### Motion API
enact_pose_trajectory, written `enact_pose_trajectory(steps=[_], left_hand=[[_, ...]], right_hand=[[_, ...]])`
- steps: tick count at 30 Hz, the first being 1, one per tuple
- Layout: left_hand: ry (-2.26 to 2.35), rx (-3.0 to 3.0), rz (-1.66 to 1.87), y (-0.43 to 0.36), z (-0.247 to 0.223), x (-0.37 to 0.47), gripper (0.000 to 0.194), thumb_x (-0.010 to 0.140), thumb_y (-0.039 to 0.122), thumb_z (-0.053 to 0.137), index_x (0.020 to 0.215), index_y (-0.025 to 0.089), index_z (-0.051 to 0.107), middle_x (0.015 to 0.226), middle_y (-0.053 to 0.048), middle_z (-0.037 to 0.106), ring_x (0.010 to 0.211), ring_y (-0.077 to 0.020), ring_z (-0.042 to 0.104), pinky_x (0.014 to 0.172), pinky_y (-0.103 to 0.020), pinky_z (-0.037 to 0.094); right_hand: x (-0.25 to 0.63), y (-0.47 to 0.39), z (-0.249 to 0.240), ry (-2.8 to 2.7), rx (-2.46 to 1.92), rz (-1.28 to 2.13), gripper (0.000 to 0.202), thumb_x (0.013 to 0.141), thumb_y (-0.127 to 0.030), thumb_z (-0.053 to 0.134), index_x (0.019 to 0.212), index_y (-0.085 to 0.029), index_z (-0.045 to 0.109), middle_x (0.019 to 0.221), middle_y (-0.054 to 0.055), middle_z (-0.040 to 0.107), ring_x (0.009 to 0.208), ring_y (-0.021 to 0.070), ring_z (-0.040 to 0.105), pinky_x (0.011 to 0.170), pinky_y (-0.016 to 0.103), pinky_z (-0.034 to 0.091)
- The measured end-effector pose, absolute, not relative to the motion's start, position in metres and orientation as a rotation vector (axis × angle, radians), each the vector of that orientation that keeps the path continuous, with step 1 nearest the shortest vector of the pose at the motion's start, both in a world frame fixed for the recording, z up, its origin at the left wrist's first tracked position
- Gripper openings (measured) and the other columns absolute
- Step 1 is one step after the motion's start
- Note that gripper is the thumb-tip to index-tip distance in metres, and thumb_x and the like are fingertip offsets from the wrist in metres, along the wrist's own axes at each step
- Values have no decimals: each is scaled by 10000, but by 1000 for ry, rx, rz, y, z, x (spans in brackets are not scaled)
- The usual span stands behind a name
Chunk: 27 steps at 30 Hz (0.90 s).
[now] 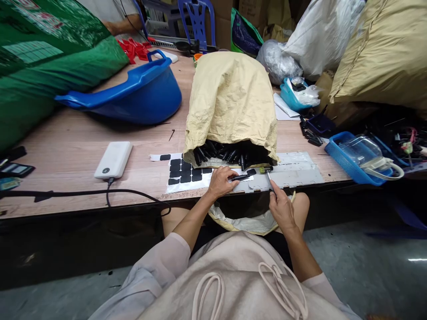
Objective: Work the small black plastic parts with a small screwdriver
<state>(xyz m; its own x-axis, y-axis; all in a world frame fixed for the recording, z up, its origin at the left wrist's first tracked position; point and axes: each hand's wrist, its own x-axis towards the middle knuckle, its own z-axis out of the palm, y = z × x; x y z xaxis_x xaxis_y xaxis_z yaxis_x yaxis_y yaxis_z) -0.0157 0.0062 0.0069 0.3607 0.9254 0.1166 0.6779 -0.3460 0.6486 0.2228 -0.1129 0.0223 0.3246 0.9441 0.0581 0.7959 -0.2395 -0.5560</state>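
Observation:
My left hand rests at the table's front edge and pinches a slim black plastic part against the white sheet. My right hand grips the handle of a small hammer, whose head lies just right of the black part. Directly behind both hands a tan sack lies open toward me, with many black parts spilling from its mouth. A backing sheet with black adhesive pads lies left of my left hand. An open bag hangs below the table edge between my arms.
A white power bank with a black cable sits left. A blue basin and a green sack are farther back left. A blue basket with a clear jug stands right. Another person's arm shows at the far edge.

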Motion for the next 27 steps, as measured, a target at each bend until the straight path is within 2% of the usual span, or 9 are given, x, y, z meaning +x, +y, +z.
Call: enact_pose_trajectory(steps=[4,8,13,18,22,27], left_hand=[[1377,2145,653,7,3,-16,192,808,281,789,996,250,812,877,-33,690,950,-254,608,927,-401,443],[1361,2157,657,9,2,-17,186,815,283,793,998,250,810,881,-32,689,956,-251,603,917,-398,438],[1287,2167,659,3,7,-21,190,807,307,821,993,270,824,896,-35,694,963,-253,583,943,-419,425],[1054,2293,693,-32,2,-21,193,788,337,849,978,306,830,1178,-57,693,1144,-288,563,1033,-464,409],[1058,2494,676,-61,-10,-15,236,779,279,849,1012,290,813,1424,-84,605,1289,-343,502,1100,-535,384],[1064,2608,665,-73,-15,-9,244,765,280,855,996,255,780,1531,-112,528,1360,-382,460,1104,-562,396]], right_hand=[[222,-109,26,-1595,-2212,431,570,983,-250,485,1548,-278,558,1180,98,786,1016,276,752,904,366,590],[219,-104,24,-1601,-2207,437,578,993,-241,467,1566,-274,533,1298,100,758,1081,292,750,904,367,588],[218,-103,17,-1609,-2157,406,580,993,-241,454,1568,-253,532,1294,103,761,1075,285,754,900,358,593],[216,-104,16,-1634,-2144,374,588,997,-222,433,1579,-237,516,1273,120,765,1080,288,749,922,365,585],[214,-104,16,-1632,-2166,375,587,1002,-220,427,1583,-242,510,1274,119,762,1072,285,748,922,364,589],[212,-104,16,-1623,-2163,361,577,1005,-214,430,1573,-248,521,1313,109,745,1115,269,734,947,348,586]])
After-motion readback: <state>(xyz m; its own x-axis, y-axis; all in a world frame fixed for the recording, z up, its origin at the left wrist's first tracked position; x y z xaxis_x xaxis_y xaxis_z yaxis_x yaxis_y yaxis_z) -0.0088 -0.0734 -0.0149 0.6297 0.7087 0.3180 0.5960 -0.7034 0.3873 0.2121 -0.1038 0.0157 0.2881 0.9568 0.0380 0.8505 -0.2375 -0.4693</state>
